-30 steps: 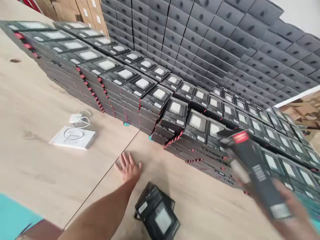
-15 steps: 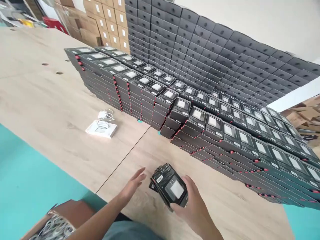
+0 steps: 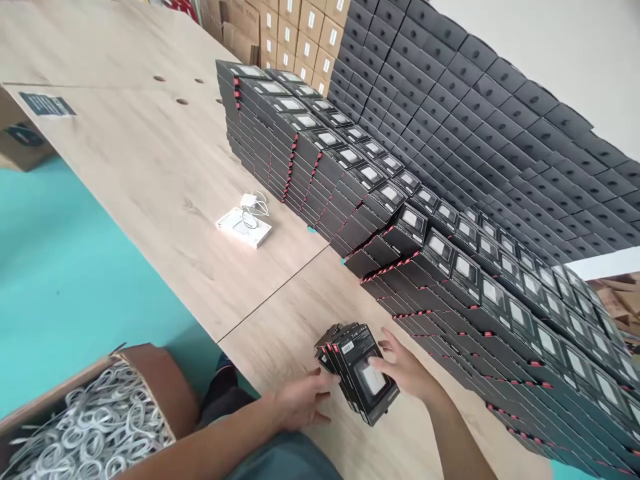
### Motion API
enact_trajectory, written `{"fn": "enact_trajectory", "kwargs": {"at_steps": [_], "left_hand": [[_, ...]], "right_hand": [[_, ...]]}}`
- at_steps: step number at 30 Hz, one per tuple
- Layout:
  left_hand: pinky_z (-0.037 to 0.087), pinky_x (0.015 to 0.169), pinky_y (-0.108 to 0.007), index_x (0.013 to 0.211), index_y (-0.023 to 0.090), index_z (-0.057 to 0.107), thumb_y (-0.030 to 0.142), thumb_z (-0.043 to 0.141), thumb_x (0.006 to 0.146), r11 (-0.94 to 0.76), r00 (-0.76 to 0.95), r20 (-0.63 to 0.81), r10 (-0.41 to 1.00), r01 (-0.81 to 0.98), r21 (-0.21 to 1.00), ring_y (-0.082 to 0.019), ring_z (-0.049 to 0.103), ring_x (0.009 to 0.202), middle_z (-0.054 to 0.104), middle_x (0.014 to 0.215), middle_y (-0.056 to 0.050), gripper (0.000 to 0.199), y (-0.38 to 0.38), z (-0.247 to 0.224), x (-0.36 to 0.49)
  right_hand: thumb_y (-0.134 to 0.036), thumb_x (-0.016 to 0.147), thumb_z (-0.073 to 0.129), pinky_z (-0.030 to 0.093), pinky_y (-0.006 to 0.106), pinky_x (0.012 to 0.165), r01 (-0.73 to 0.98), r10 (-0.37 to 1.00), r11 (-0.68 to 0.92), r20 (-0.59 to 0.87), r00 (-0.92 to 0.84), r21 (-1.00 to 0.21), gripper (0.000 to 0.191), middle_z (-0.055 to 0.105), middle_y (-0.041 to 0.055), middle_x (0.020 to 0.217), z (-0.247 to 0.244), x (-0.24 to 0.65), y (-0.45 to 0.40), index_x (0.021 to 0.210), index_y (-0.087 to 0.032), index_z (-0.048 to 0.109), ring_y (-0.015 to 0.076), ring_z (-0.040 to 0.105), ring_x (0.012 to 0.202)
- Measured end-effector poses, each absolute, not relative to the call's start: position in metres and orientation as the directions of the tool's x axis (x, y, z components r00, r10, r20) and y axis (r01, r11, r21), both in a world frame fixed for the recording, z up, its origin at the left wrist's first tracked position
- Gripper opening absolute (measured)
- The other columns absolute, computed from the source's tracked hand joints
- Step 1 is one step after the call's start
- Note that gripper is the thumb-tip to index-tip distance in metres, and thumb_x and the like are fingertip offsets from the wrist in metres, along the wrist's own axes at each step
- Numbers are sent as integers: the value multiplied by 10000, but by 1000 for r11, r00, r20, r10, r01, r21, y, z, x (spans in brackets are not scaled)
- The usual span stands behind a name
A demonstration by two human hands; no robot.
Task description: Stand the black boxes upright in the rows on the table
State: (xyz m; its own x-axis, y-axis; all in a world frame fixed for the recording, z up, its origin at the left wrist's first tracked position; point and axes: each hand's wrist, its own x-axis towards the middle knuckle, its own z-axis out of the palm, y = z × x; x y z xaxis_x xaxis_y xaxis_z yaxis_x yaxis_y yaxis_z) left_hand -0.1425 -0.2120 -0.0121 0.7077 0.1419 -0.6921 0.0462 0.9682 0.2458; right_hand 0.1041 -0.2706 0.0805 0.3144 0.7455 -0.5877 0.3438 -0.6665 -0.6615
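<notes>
Several black retail boxes [image 3: 367, 400] stand bunched together and tilted on the wooden table in front of me. The front one shows a white charger in its window. My left hand [image 3: 306, 400] is at the left side of this bunch, fingers apart, its fingertips close to or touching the boxes. On the right, my right hand [image 3: 407, 370] has its fingers spread about the upper right edge of the front box. One of its digits lies over the window. Neither hand's grip looks closed.
Long stacked rows of similar black boxes [image 3: 400, 257] fill the table's far side, before a wall of dark boxes [image 3: 450, 87]. A white box [image 3: 243, 228] with a charger and cable [image 3: 255, 205] lies left. A carton of coiled white cables [image 3: 95, 420] stands lower left.
The view has swung right. My left hand has come in to the bunch's left side. My right hand held the front box's right side; now its fingers are spread at the upper edge.
</notes>
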Motion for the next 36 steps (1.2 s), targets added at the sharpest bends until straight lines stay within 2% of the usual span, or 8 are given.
{"fn": "enact_trajectory", "kwargs": {"at_steps": [5, 11, 16, 20, 23, 27, 30, 36], "left_hand": [[194, 1227, -655, 1222, 300, 617, 563, 928, 528, 956, 802, -590, 87, 101, 277, -367, 103, 1580, 279, 1695, -73, 804, -230, 3, -123], [304, 1209, -495, 1223, 258, 653, 520, 864, 592, 900, 727, -611, 314, -23, 435, -348, 505, 1369, 652, 1400, -101, 716, -246, 29, -122], [580, 875, -428, 1229, 191, 631, 349, 893, 579, 761, 548, -614, 568, -65, 646, -348, 704, 1015, 767, 1101, -122, 719, -196, 53, -174], [601, 583, -386, 1190, 158, 656, 382, 920, 579, 646, 554, -630, 545, 201, 736, -313, 712, 693, 770, 876, -112, 703, -108, 81, -193], [577, 502, -358, 1127, 130, 707, 294, 937, 546, 541, 679, -622, 389, 378, 751, -310, 697, 636, 758, 803, -122, 646, -61, 108, -174], [552, 448, -338, 1066, 107, 736, 143, 876, 556, 482, 702, -673, 233, 518, 707, -315, 695, 591, 753, 753, -135, 530, -43, 128, -117], [579, 470, -356, 963, 59, 733, 143, 782, 654, 547, 574, -760, 304, 548, 633, -312, 701, 569, 742, 704, -166, 323, -55, 128, -81], [652, 669, -445, 1006, 190, 709, 226, 676, 832, 779, 386, -784, 487, 213, 589, -277, 749, 740, 789, 898, -96, 181, -135, 117, -76]], "right_hand": [[-713, 796, 650, 523, 491, 1028, 190, 768, -632, -640, 25, -751, 700, 757, 119, 1169, 72, 96, -261, 1239, -171, 665, 337, 681, 1158], [-807, 767, 605, 442, 552, 1149, 242, 809, -585, -534, 245, -774, 784, 708, 143, 1297, 66, 46, -292, 1273, -210, 652, 364, 616, 1268], [-763, 793, 620, 424, 518, 1176, -122, 859, -445, -461, 222, -887, 778, 578, 96, 1513, 64, 16, -293, 1418, -307, 540, 310, 528, 1403], [-711, 642, 740, 479, 490, 1097, -423, 605, -326, -531, 593, -845, 776, 666, 131, 1395, 45, 70, -310, 1266, -260, 642, 332, 585, 1339], [-592, 634, 720, 527, 445, 995, -520, 425, -242, -571, 702, -819, 617, 712, 134, 1302, 24, 104, -340, 1142, -245, 684, 322, 628, 1272], [-538, 660, 681, 551, 415, 918, -546, 472, -251, -593, 652, -800, 576, 719, 132, 1268, -3, 97, -357, 1149, -233, 687, 301, 658, 1209], [-498, 669, 686, 531, 446, 978, -537, 474, -240, -581, 662, -808, 619, 658, 142, 1381, -20, 76, -350, 1229, -236, 658, 317, 595, 1308], [-475, 791, 637, 338, 446, 1222, -427, 526, -182, -454, 719, -886, 690, 462, 76, 1612, -46, 80, -313, 1442, -277, 520, 254, 371, 1520]]}}
